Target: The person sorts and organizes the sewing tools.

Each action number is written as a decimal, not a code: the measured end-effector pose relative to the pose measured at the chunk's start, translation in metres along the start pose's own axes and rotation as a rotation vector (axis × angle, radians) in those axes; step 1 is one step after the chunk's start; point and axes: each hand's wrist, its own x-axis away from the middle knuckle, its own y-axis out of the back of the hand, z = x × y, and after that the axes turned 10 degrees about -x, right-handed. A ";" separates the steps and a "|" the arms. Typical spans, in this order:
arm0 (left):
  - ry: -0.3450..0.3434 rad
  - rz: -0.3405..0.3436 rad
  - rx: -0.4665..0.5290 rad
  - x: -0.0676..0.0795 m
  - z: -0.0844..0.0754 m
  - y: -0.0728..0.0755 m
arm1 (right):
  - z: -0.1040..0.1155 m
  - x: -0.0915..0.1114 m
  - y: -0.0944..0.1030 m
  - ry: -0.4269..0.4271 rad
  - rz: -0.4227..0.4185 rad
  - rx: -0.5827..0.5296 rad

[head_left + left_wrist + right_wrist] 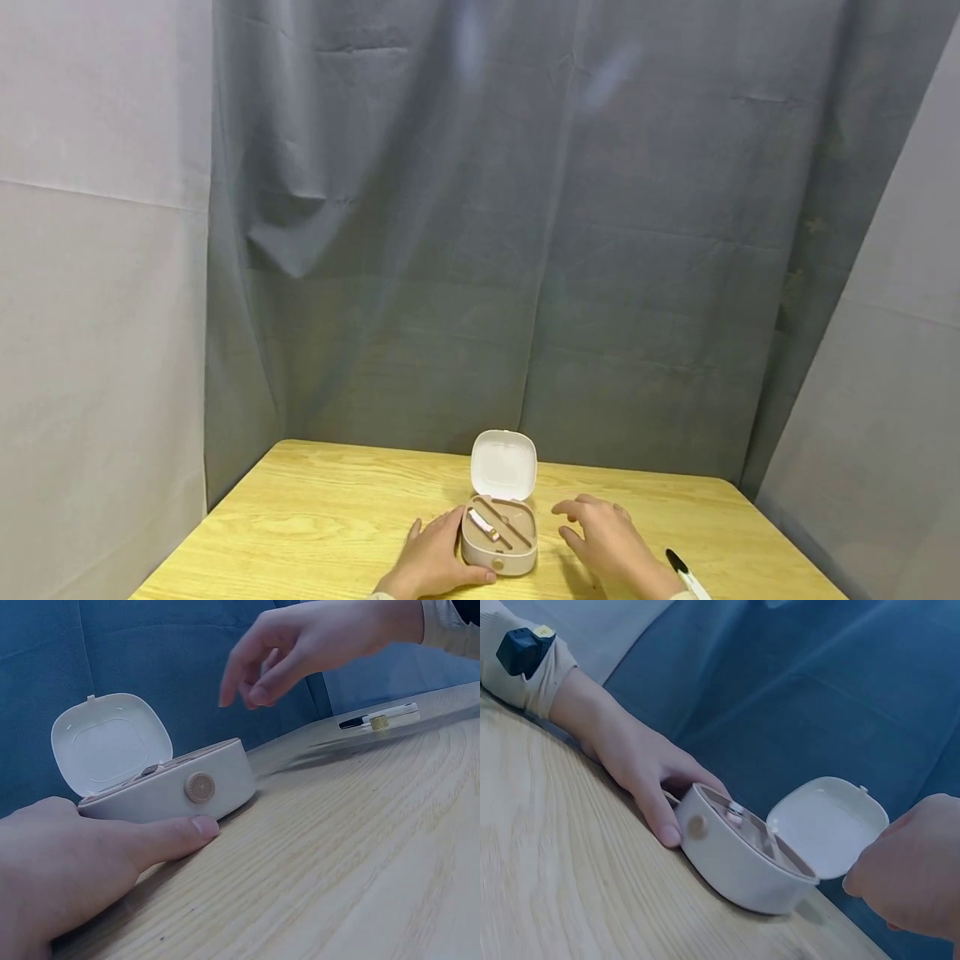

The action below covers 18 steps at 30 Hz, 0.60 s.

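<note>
A small white box (499,564) with rounded corners stands on the table, its white hinged lid (504,465) raised at the back. Inside is a beige tray with narrow bars, and a short white piece with a gold-coloured part (483,525) lies in it. My left hand (431,557) holds the box at its left side, thumb along the front near the round beige button (199,787). To the right of the box, my right hand (606,537) hovers above the table with loosely bent fingers and nothing in them; in the right wrist view it partly covers the lid's edge.
At the right, near my right wrist, a slim white object with a black end (686,573) lies on the wooden table (337,500); its kind is unclear. A grey curtain (487,250) hangs behind the table, with pale cloth at both sides.
</note>
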 end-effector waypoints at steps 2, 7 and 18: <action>0.002 0.003 0.003 0.000 0.000 0.000 | -0.005 0.003 0.004 -0.022 0.013 -0.005; 0.004 0.014 0.013 0.000 0.000 0.001 | -0.016 0.013 0.013 -0.042 0.026 -0.023; 0.014 0.041 0.039 0.002 0.001 0.003 | -0.037 0.036 0.028 -0.092 0.031 -0.039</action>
